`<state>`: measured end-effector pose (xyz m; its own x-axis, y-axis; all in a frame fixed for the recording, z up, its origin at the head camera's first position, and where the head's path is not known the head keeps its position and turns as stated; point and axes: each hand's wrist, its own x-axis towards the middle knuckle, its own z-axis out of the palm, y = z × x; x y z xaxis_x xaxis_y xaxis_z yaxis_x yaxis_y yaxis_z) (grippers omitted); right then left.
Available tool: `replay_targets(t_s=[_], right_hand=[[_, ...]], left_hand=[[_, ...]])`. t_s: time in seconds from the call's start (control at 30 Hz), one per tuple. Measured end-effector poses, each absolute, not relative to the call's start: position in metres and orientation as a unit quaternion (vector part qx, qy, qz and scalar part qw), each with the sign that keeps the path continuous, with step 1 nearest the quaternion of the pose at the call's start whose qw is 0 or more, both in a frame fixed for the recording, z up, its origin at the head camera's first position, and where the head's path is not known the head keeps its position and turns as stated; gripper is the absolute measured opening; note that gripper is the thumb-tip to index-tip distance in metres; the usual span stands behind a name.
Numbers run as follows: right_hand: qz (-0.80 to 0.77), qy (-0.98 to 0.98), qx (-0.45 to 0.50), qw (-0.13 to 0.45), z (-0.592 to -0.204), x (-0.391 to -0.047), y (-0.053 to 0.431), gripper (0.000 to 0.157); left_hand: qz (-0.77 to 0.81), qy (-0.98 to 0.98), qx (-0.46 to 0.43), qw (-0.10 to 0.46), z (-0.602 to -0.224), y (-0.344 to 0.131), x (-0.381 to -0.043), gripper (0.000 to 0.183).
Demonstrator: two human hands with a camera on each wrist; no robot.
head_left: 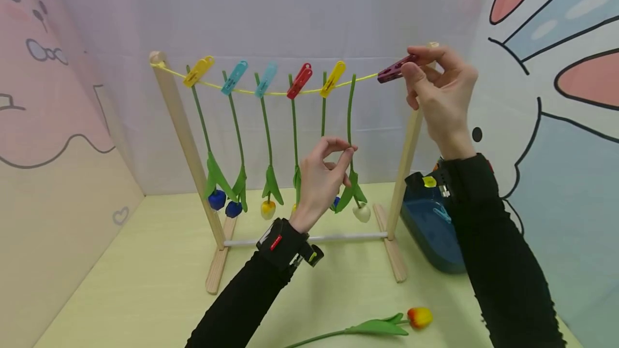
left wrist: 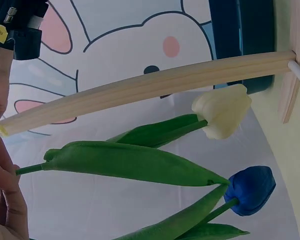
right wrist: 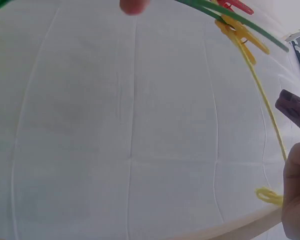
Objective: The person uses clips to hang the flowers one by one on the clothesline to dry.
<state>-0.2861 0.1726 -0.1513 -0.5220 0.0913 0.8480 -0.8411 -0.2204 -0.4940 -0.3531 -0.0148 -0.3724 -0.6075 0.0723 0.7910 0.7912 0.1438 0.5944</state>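
My left hand [head_left: 325, 176] pinches the green stem of a white tulip [head_left: 361, 212], which hangs bloom down with its stem end up beside the yellow string [head_left: 368, 77]. Up at the right, my right hand [head_left: 442, 87] holds a dark maroon clothespin [head_left: 394, 70] between thumb and fingers, its tip right at the string. Several other tulips hang upside down along the string, pinned by a yellow clothespin [head_left: 198, 71], two blue ones, a red clothespin [head_left: 300, 81] and another yellow clothespin [right wrist: 242, 35]. My left hand partly covers a blue tulip, seen whole in the left wrist view [left wrist: 251, 190].
The string runs between two wooden posts [head_left: 186, 144] on feet, joined low down by a white bar [head_left: 355, 237]. A dark blue bin [head_left: 430, 230] stands right of the rack, behind my right forearm. Near the table's front lies a red-and-yellow tulip [head_left: 419, 317].
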Motion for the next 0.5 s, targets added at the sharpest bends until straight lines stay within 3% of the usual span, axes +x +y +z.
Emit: replay_targets(t_s=[0.1,0.2,0.5], right_hand=[[0.675,-0.560,0.340,0.339,-0.143,-0.286,0.169,0.013],[0.675,-0.581,0.317,0.328,-0.136,-0.285,0.165,0.011],[0.707,-0.581,0.300,0.270,-0.124,-0.288,0.157,0.011]], left_hand=[[-0.591,-0.690,-0.299,0.294,-0.303,-0.012,-0.285,0.023],[-0.600,-0.704,-0.266,0.272,-0.268,-0.009,-0.254,0.022],[-0.612,-0.711,-0.233,0.257,-0.252,-0.003,-0.249,0.013]])
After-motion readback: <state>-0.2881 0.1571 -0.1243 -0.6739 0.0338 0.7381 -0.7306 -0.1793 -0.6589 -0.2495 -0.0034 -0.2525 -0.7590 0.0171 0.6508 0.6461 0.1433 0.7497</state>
